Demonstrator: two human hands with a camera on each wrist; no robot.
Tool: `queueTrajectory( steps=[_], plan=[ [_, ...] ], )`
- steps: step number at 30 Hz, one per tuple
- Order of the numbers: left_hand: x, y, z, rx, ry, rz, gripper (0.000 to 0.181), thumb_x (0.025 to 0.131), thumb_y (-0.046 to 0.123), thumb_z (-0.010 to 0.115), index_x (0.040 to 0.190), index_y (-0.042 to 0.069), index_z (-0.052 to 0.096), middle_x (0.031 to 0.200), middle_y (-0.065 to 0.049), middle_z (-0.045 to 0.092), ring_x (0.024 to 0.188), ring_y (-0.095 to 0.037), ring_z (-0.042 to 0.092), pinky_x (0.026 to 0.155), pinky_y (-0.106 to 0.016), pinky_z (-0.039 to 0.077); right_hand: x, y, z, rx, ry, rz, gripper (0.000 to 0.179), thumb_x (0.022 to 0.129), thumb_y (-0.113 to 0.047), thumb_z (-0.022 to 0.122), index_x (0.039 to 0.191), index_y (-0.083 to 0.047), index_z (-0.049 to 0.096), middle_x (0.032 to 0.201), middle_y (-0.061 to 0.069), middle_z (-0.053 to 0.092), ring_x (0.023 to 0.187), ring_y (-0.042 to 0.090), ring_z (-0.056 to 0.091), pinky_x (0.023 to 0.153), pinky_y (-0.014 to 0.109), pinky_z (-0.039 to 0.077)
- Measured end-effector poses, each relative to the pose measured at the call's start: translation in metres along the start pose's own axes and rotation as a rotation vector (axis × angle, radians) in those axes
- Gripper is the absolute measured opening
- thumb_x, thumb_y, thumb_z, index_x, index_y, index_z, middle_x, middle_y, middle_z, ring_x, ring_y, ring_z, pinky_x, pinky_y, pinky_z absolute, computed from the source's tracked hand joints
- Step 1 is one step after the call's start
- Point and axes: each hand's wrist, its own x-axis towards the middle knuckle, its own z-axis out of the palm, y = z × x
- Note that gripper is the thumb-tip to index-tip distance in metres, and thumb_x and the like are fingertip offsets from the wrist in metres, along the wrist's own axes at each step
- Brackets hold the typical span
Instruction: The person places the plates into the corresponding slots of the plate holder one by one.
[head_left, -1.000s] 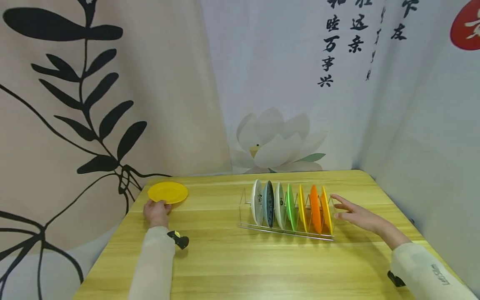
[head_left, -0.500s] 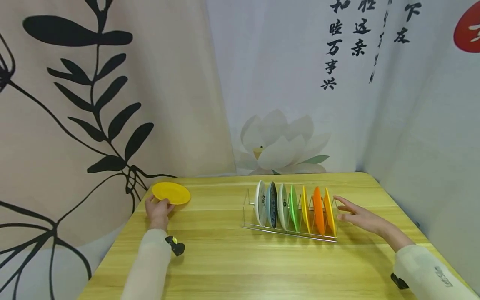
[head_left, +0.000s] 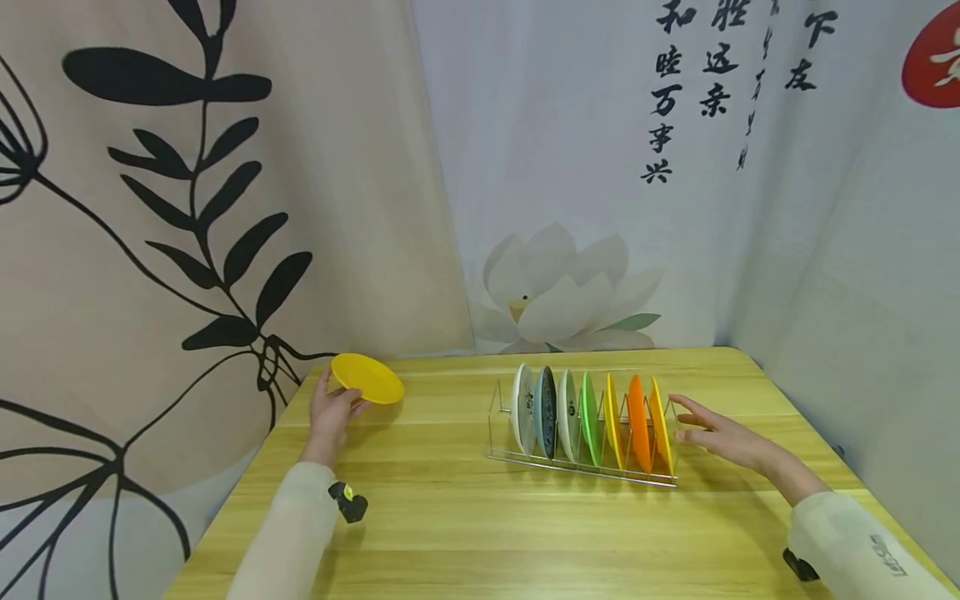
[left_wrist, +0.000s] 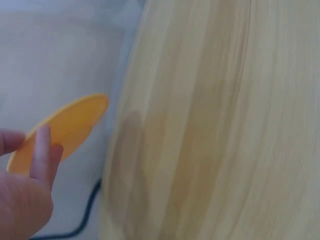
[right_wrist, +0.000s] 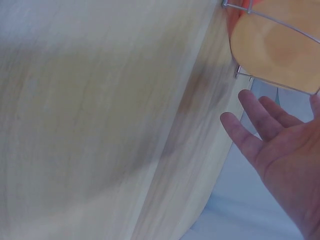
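Note:
My left hand (head_left: 332,414) pinches the near edge of a yellow plate (head_left: 369,377) at the back left of the table. In the left wrist view the plate (left_wrist: 75,122) tilts, raised over its shadow, with thumb and fingers at its rim. My right hand (head_left: 723,435) has its fingers spread at the right end of a wire plate rack (head_left: 581,469). Its fingertips are right at the end wire, beside the rack's last yellow plate (head_left: 661,425). The right wrist view shows that plate (right_wrist: 280,45) behind the wires, the palm bare.
In the rack several plates stand on edge: a white one (head_left: 522,408), a dark blue patterned one (head_left: 546,412), a green one (head_left: 590,418) and an orange one (head_left: 639,423) among them. The wooden table (head_left: 450,533) meets a printed curtain (head_left: 360,208) at the back.
My left hand has lifted the yellow plate and carried it a little to the right, and the plate now tilts. The right hand stays at the rack. The head view has shifted slightly.

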Motion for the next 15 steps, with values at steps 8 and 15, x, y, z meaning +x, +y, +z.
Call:
queueTrajectory(
  steps=[8,15],
  plan=[
    [-0.011,0.009,0.022,-0.062,-0.121,0.031,0.074,0.096,-0.005,0.058,0.155,0.022,0.024,0.125,-0.019,0.05,0.095,-0.017,0.068,0.099,-0.044,0.049,0.001,0.001,0.0,-0.001,0.001,0.002,0.074,0.104,-0.026,0.052,0.16,-0.011,0.006,0.15,0.042,0.021,0.13,0.06,0.035,0.095,0.074,0.037],
    [-0.021,0.017,0.04,-0.105,-0.193,0.044,0.068,0.095,-0.005,0.06,0.15,0.018,0.028,0.116,-0.015,0.055,0.096,-0.02,0.068,0.094,-0.04,0.053,0.001,0.003,0.0,0.005,-0.001,0.001,0.074,0.104,-0.027,0.051,0.16,-0.012,0.005,0.15,0.042,0.021,0.131,0.061,0.032,0.095,0.074,0.037]
  ],
)
